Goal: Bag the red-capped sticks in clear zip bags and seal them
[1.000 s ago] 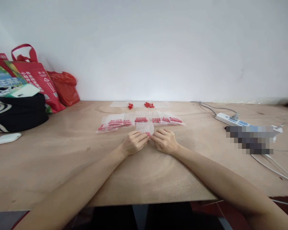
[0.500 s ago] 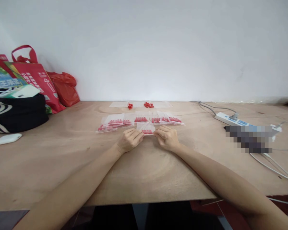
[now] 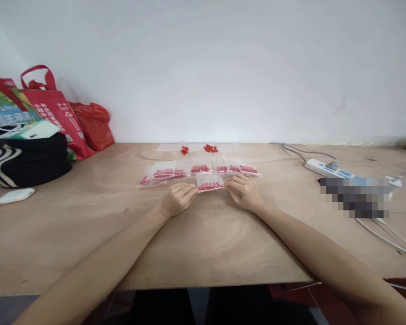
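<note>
A small clear bag (image 3: 209,181) with a row of red pieces inside lies near the middle of the wooden table. My left hand (image 3: 179,198) pinches its near left corner, fingers closed. At the near right corner, my right hand (image 3: 242,192) has its fingers closed on the same bag. Just beyond are more clear bags of red pieces, among them one in the middle (image 3: 200,167), one at the left (image 3: 163,171) and one at the right (image 3: 248,169). Loose red pieces (image 3: 210,148) and another small pile (image 3: 184,150) rest on flat clear bags near the wall.
Red shopping bags (image 3: 59,117), a red plastic bag (image 3: 93,124) and a black striped pouch (image 3: 27,160) stand at the left, with a white case (image 3: 16,195) before them. At the right are a power strip (image 3: 328,170), cables and a pixelated dark object (image 3: 355,198).
My hands have moved slightly apart along the bag's near edge, and more of the bag shows between them. The whole view has shifted slightly.
</note>
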`<control>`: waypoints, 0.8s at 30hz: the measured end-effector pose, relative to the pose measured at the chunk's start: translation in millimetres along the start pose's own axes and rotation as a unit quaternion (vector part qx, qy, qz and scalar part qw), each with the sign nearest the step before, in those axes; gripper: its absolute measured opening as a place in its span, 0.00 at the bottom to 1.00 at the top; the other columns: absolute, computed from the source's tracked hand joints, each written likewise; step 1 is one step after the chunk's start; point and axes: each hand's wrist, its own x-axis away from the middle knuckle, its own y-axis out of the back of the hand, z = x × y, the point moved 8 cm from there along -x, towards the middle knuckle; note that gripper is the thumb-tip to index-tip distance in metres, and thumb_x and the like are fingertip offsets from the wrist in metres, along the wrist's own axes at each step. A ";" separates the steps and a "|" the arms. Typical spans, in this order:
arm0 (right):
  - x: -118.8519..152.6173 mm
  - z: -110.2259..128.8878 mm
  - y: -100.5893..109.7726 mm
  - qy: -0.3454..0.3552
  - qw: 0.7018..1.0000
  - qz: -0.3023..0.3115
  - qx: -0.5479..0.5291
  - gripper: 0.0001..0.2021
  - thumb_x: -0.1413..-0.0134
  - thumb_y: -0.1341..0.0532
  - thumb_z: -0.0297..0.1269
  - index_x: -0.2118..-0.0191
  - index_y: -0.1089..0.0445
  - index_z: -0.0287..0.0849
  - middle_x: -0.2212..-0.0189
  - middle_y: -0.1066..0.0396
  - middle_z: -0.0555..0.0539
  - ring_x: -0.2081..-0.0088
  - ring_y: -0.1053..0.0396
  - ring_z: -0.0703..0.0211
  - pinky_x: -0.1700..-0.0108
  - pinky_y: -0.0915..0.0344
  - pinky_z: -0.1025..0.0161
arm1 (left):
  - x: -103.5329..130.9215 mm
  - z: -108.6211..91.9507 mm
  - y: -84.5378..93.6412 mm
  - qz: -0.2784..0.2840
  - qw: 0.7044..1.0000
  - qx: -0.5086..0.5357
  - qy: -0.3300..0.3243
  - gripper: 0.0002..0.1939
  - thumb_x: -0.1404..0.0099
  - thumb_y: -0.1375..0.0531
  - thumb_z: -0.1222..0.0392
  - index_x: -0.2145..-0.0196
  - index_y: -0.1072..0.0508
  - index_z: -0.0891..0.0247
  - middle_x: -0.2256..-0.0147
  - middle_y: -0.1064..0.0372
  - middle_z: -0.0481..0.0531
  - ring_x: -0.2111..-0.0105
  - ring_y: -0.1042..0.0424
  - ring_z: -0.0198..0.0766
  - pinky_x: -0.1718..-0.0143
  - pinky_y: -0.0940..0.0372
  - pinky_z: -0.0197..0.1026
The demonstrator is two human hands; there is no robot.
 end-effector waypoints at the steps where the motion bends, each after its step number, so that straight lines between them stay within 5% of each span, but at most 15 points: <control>1: -0.3 3.6 -0.6 0.013 1.000 -0.004 0.010 0.06 0.48 0.46 0.34 0.70 0.32 0.43 0.72 0.31 0.49 0.67 0.38 0.62 0.67 0.43 0.66 | -0.2 -0.5 0.3 -0.001 1.000 0.003 0.001 0.06 0.38 0.48 0.67 0.71 0.32 0.66 0.72 0.30 0.51 0.73 0.30 0.34 0.70 0.33 0.37; 8: -1.3 29.6 -9.9 0.104 0.989 -0.024 0.100 0.09 0.48 0.49 0.29 0.71 0.32 0.43 0.75 0.31 0.50 0.69 0.39 0.63 0.70 0.47 0.65 | -1.6 -7.3 0.9 -0.004 0.999 0.033 -0.028 0.05 0.39 0.47 0.69 0.70 0.32 0.66 0.72 0.30 0.51 0.73 0.31 0.34 0.70 0.34 0.37; 12: -2.3 19.0 -3.7 0.043 0.993 -0.029 0.103 0.07 0.47 0.49 0.30 0.71 0.35 0.43 0.73 0.31 0.50 0.69 0.38 0.63 0.72 0.47 0.66 | 0.6 -1.4 2.0 0.006 0.997 0.078 -0.012 0.02 0.40 0.44 0.65 0.69 0.32 0.64 0.71 0.30 0.50 0.71 0.31 0.33 0.68 0.34 0.36; 17: 3.7 -20.1 -2.8 -0.162 0.983 -0.025 -0.080 0.06 0.43 0.53 0.37 0.67 0.44 0.43 0.66 0.32 0.47 0.74 0.34 0.66 0.75 0.42 0.68 | 14.3 48.2 4.3 0.004 0.981 0.048 0.188 0.10 0.41 0.44 0.58 0.63 0.31 0.65 0.66 0.31 0.54 0.64 0.32 0.39 0.60 0.36 0.41; 21: 13.9 -57.0 -9.3 -0.318 0.881 -0.098 -0.338 0.10 0.45 0.53 0.46 0.68 0.51 0.45 0.76 0.38 0.54 0.81 0.35 0.66 0.79 0.37 0.67 | 42.8 96.1 6.5 0.017 0.934 -0.017 0.356 0.11 0.42 0.46 0.56 0.65 0.30 0.65 0.65 0.32 0.54 0.62 0.34 0.43 0.58 0.38 0.43; 24: 9.5 -76.5 -2.1 -0.318 0.846 -0.173 -0.392 0.13 0.48 0.51 0.49 0.68 0.52 0.46 0.74 0.38 0.55 0.77 0.33 0.65 0.73 0.33 0.63 | 66.4 122.7 0.8 0.067 0.895 -0.031 0.439 0.11 0.43 0.47 0.58 0.65 0.29 0.64 0.64 0.32 0.54 0.60 0.35 0.44 0.55 0.40 0.43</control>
